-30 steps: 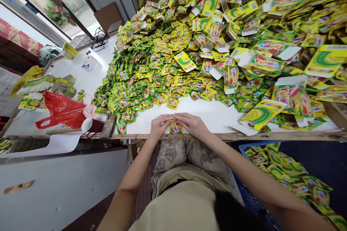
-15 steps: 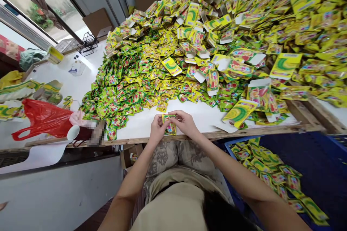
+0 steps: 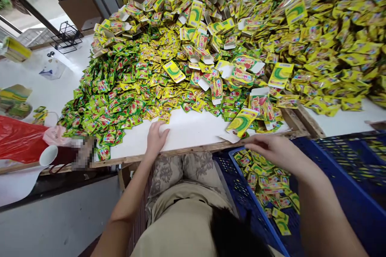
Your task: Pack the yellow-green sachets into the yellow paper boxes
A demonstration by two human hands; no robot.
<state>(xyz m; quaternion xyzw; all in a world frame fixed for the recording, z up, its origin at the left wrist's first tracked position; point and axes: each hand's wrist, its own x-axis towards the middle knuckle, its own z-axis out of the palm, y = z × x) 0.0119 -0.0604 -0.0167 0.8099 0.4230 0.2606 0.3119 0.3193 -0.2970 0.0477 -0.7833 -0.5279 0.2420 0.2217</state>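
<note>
Left hand (image 3: 156,139): a bit left of the middle of the frame, by the white table (image 3: 193,130). It is spread, with the thumb well away from the fingers, and no packet shows in it.
Yellow packet (image 3: 164,117): right by the left fingertips, at the front edge of the big heap (image 3: 120,88). I cannot tell if the fingers touch it.
Right hand (image 3: 277,152): right of the middle of the frame, above the blue crate (image 3: 256,201). Its fingers bend softly and point left. The thumb is hard to see, so I cannot tell if it pinches anything.
Crate packets (image 3: 267,176): at the lower right of the frame, inside the blue crate, some on top of others.
Good pick: a soft pinch on the packet's edge, thumb on one side and fingers on the other, should work best. One packet at a time seems wise, since they lie so close.
Good drop: low over the crate looks best, so nothing bounces out.
Watch out: the yellow box (image 3: 242,122) lies near the right fingertips, at the table's front edge. A quick sleeve or wrist could knock it.
</note>
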